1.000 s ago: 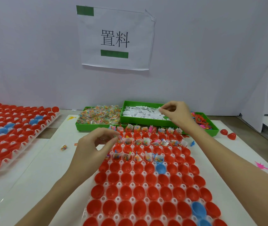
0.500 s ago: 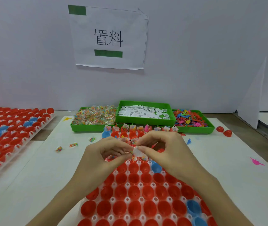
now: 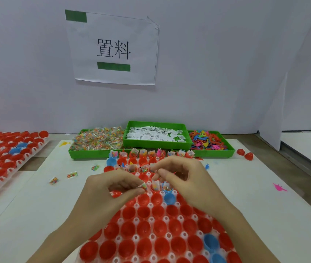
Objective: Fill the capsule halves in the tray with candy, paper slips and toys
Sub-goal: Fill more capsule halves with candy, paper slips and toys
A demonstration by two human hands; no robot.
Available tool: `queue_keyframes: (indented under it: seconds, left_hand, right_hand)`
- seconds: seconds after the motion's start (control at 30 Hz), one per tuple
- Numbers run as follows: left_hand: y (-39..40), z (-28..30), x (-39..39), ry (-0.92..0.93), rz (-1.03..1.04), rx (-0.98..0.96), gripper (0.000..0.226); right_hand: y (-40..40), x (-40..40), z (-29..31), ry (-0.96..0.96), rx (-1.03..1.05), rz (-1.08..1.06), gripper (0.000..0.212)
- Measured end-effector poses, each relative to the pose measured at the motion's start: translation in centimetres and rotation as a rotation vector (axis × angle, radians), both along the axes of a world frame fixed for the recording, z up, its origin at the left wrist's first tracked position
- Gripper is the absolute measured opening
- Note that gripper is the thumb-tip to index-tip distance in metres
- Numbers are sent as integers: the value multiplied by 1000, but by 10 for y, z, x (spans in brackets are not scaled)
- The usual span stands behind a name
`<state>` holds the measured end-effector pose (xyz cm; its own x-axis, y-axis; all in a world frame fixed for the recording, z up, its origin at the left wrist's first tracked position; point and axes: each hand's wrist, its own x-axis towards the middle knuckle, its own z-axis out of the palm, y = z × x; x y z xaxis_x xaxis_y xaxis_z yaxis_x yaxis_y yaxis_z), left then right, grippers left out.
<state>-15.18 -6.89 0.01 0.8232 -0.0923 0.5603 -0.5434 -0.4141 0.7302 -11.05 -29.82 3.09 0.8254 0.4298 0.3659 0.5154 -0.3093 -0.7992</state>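
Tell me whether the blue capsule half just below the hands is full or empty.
Empty. The blue capsule half shows only its bare blue inside, unlike the filled halves beside it holding packets.

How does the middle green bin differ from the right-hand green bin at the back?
The middle bin holds white printed paper slips; the right-hand bin holds mixed-colour plastic toys. The middle bin's rim stands higher in view, the right-hand bin's lower. Both are green, rectangular and open-topped, side by side behind the capsule tray.

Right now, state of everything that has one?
Left hand: pinches a candy packet over the tray.
Right hand: fingers curled, contents unclear.
Far capsule rows: filled.
Near rows: unfilled.
Slip bin: stocked.
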Motion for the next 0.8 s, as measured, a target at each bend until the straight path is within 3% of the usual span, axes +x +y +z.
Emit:
queue_keyframes:
  seconds: [0.23,0.4,0.63,0.8]
  left_hand:
    - [8,1,4,-53,17,79,8]
    - [11,-1,6,-68,13,128,7]
    - [16,-1,8,-80,45,195,8]
    - [18,0,9,-92,57,202,12]
  right_hand:
    - [-43,69,-4,-5,34,-434,20]
    - [-70,141,-16,-31,-249,-710,17]
    - [-75,193,-29,-106,-626,-554,19]
    - [-75,208,-31,-99,-701,-565,16]
